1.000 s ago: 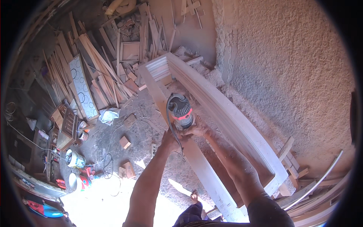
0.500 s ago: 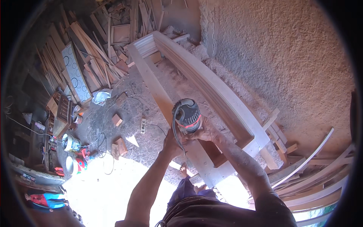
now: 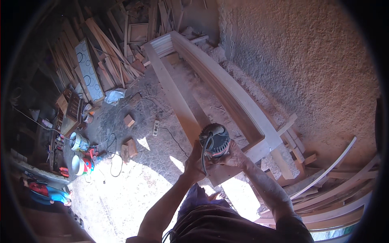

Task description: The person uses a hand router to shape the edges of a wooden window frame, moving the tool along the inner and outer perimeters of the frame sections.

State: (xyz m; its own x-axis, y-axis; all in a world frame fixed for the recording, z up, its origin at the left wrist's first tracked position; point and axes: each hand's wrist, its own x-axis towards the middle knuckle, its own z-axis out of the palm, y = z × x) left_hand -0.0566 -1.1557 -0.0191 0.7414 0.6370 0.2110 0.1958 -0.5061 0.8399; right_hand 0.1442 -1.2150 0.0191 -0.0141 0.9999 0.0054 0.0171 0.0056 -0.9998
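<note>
Both hands are clamping one power tool point(image 3: 214, 139), right of centre in the frame. It's showing a dark round vented body with a reddish band low down. Left hand point(image 3: 194, 164) is wrapping its left side, right hand point(image 3: 236, 157) its right side; fingers are partly hiding each other, so can't tell the exact finger placement. Cord point(image 3: 206, 156) is looping off the tool's top and hanging down by the left hand.

Tool is sitting over the near end of the left rail of a long wooden frame point(image 3: 174, 95). Base is hiding behind the hands, can't confirm contact. Frame is running from upper centre down to right of centre, its right rail bowing outward and showing stepped moulding inside.

Floor, left of the frame: white power strip point(image 3: 156, 128) is lying with a dark lead point(image 3: 175, 138) trailing toward the left hand. A wood block point(image 3: 129, 120) is lying just up and left of the strip, more wood blocks point(image 3: 129, 150) below that. Two buckets point(image 3: 79, 141) are standing near each other at left.

Upper left: loose boards point(image 3: 107, 44) are leaning in a pile, a white circle-patterned panel point(image 3: 87, 69) among them. Rough wall point(image 3: 291, 60) is filling the upper right; curved wood pieces point(image 3: 336, 210) are stacking up lower right. Sunlight is washing out the floor at lower centre.
</note>
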